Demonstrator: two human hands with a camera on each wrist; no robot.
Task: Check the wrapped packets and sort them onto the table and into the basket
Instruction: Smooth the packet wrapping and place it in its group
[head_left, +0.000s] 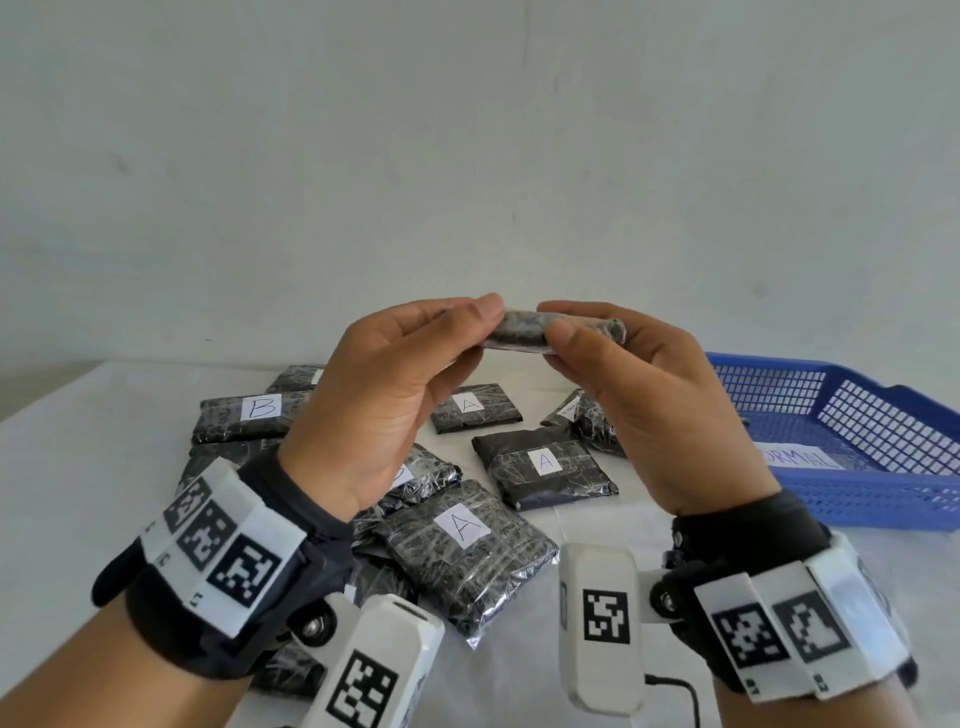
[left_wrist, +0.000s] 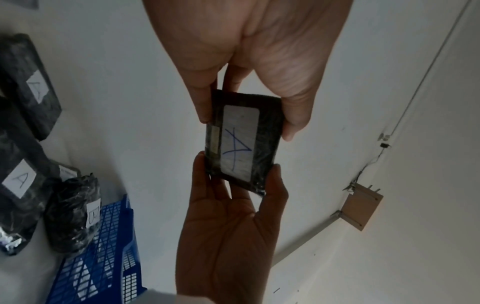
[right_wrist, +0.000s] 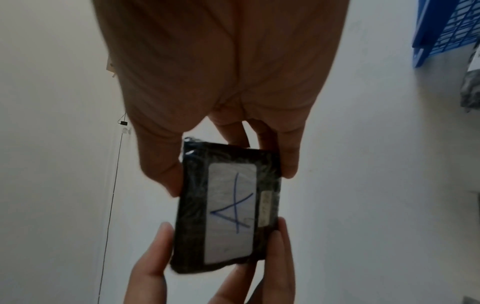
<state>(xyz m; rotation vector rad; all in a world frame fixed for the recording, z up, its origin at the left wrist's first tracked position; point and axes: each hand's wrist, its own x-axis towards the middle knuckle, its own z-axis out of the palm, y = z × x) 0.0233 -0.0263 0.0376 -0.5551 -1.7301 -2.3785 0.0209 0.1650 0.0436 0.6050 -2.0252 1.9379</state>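
A black wrapped packet with a white label marked "A" is held up above the table between both hands. My left hand pinches its left end and my right hand pinches its right end. In the left wrist view the left hand grips the packet's top and the right hand's fingers hold its lower end. In the right wrist view the right hand grips the packet from above. The blue mesh basket stands at the right, with a paper label lying inside.
Several black packets lie on the white table below my hands, some marked "A" and one marked "B". A black cable runs along the near edge. A plain wall stands behind.
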